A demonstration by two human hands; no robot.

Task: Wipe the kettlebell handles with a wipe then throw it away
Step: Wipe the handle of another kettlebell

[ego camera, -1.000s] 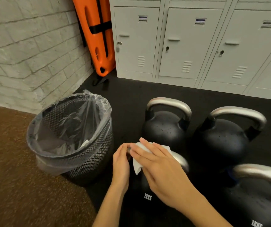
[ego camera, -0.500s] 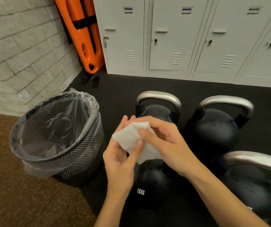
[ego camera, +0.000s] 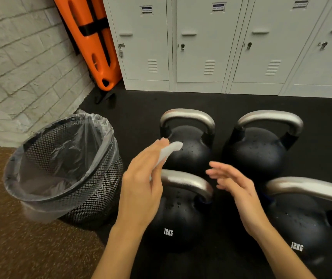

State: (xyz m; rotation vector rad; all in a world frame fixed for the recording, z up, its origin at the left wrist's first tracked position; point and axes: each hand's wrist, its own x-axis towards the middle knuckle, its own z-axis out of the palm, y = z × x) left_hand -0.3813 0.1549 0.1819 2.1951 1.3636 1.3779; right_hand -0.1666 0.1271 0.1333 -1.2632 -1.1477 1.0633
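White and crumpled, the wipe (ego camera: 169, 153) sits pinched in the left hand (ego camera: 141, 186), which is raised palm-inward above the near-left kettlebell (ego camera: 173, 222), fingers extended forward and closed lightly on the wipe so that its end pokes out past the fingertips toward the far-left kettlebell (ego camera: 189, 150). The right hand (ego camera: 239, 192) hangs empty just beside it, fingers spread and loosely curved, palm facing left, blurred at the tips. Both forearms rise from the lower edge of the head view. The near-left kettlebell's steel handle (ego camera: 189, 183) lies between and below the two hands. A mesh bin (ego camera: 92, 200) with a clear liner stands to the left of the left hand, on the black floor mat (ego camera: 141, 101).
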